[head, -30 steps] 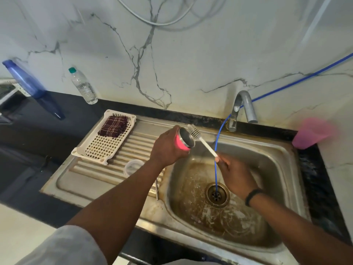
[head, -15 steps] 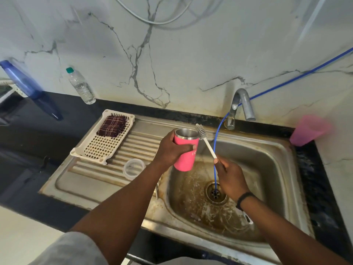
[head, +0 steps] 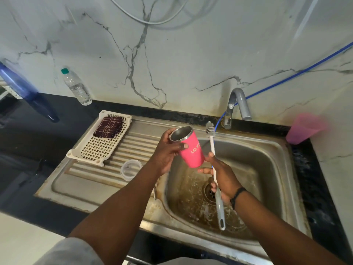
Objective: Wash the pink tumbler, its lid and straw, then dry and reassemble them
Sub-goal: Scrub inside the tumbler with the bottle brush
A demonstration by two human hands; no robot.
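My left hand (head: 168,150) grips the pink tumbler (head: 191,150) near its steel rim, over the left edge of the sink basin (head: 267,178). The tumbler tilts with its open mouth up and to the left. My right hand (head: 223,178) holds a white bottle brush (head: 212,144) by its shaft, bristles up beside the tumbler, grey handle pointing down. The fingers of that hand reach toward the tumbler's base. The clear lid (head: 130,169) lies on the drainboard. A thin metal rod (head: 154,192), possibly the straw, pokes out from under my left forearm.
A white slotted tray (head: 95,150) with a dark checked cloth (head: 108,127) sits on the drainboard. The grey tap (head: 236,106) and a blue hose (head: 286,79) stand behind the basin. A pink cup (head: 303,129) is at the right, a water bottle (head: 76,87) at the wall.
The tumbler has turned from lying sideways to upright and now tilts mouth-left. The brush has come out beside it, and my right hand has slid nearer the tumbler's base.
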